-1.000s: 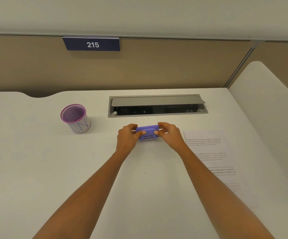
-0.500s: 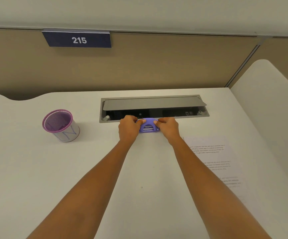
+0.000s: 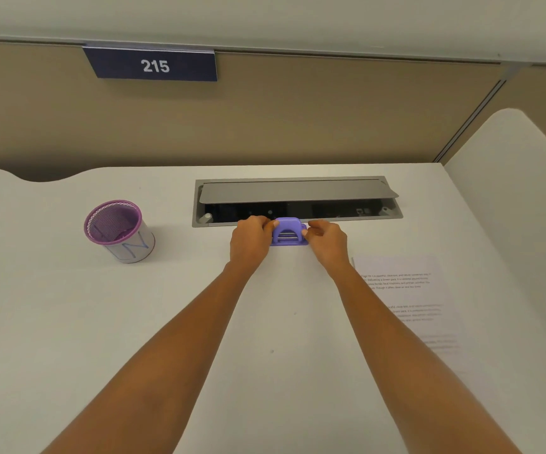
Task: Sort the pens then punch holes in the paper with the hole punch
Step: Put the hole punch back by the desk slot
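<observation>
- The small purple plastic hole punch sits on the white desk, just in front of the grey cable hatch.
- Our left hand and right hand pinch its two ends.
- We judge it light, rigid and smooth; holding it by the base ends suits.
- The printed paper sheet lies right of the hatch, nearer us.

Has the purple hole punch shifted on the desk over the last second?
Yes. The hole punch, held between the left hand and right hand, has gone away from the person: it now sits at the near edge of the cable tray, which it was clear of before.
</observation>
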